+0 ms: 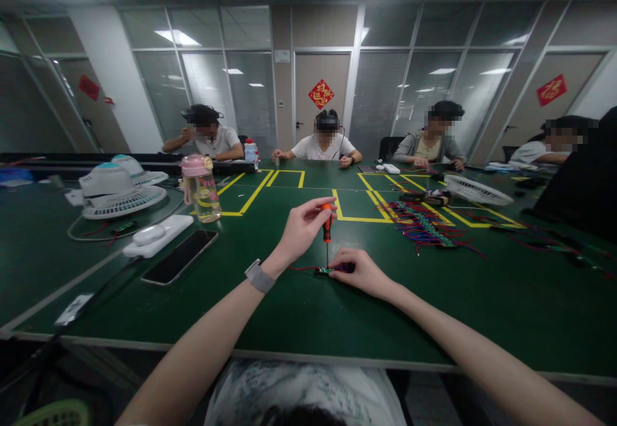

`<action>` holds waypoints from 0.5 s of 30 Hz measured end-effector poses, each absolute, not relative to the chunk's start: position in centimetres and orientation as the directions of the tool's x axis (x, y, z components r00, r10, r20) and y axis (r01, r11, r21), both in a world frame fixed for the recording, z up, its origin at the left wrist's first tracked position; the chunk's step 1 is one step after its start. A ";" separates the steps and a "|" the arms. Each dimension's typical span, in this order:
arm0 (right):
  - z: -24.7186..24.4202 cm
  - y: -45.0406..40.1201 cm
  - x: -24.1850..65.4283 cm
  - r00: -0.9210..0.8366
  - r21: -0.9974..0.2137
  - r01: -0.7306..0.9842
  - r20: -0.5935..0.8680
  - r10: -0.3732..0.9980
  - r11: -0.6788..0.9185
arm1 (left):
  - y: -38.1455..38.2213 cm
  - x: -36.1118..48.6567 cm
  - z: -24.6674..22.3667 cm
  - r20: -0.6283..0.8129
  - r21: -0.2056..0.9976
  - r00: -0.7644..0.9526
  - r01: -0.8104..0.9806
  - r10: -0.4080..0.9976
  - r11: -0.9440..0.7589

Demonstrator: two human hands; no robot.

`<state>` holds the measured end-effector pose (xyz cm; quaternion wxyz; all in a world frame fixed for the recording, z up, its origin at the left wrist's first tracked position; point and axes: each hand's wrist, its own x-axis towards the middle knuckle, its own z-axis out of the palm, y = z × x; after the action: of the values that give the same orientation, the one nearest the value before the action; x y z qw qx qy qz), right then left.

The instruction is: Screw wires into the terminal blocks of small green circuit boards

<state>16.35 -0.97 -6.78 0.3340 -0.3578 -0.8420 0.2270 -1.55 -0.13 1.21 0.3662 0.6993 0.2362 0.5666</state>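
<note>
My left hand [304, 228] is closed around the handle of an orange and black screwdriver [327, 225], which stands upright with its shaft pointing down. Its tip meets a small green circuit board [324, 271] lying on the table; whether it sits on a screw is too small to tell. With thumb and fingertips, my right hand [362, 273] pinches the right end of that board. A red wire [301, 268] runs out from the board's left side, and darker wires show partly under my right fingers.
Right of my hands lies a row of wired circuit boards [427, 223]. To the left are a phone [182, 257], a white power strip [159, 234], a pink-lidded bottle [201, 188] and white fans [120, 188]. Several people sit along the far side of the green table [270, 323].
</note>
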 end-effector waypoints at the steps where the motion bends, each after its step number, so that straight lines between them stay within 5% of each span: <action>1: -6.8 -1.0 16.4 -0.519 -0.619 0.452 0.403 0.754 0.642 | -0.2 -1.5 1.2 0.636 0.763 0.228 -0.043 0.738 -0.645; 5: -6.7 -1.0 16.3 -0.513 -0.615 0.460 0.405 0.757 0.641 | -0.7 -1.3 1.0 0.724 0.656 0.181 0.118 0.666 -0.746; 11: -6.8 -1.0 16.3 -0.511 -0.626 0.464 0.389 0.767 0.626 | -1.1 -1.0 1.4 0.658 0.738 0.259 -0.033 0.707 -0.674; 15: -6.0 -1.3 16.1 -0.429 -0.672 0.407 0.457 0.780 0.618 | -1.2 -0.8 1.1 0.704 0.690 0.205 0.026 0.680 -0.723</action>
<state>16.08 -1.28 -5.96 0.3896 -0.3660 -0.8107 0.2388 -0.76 -1.22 1.15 0.2811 0.7235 0.2441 0.5814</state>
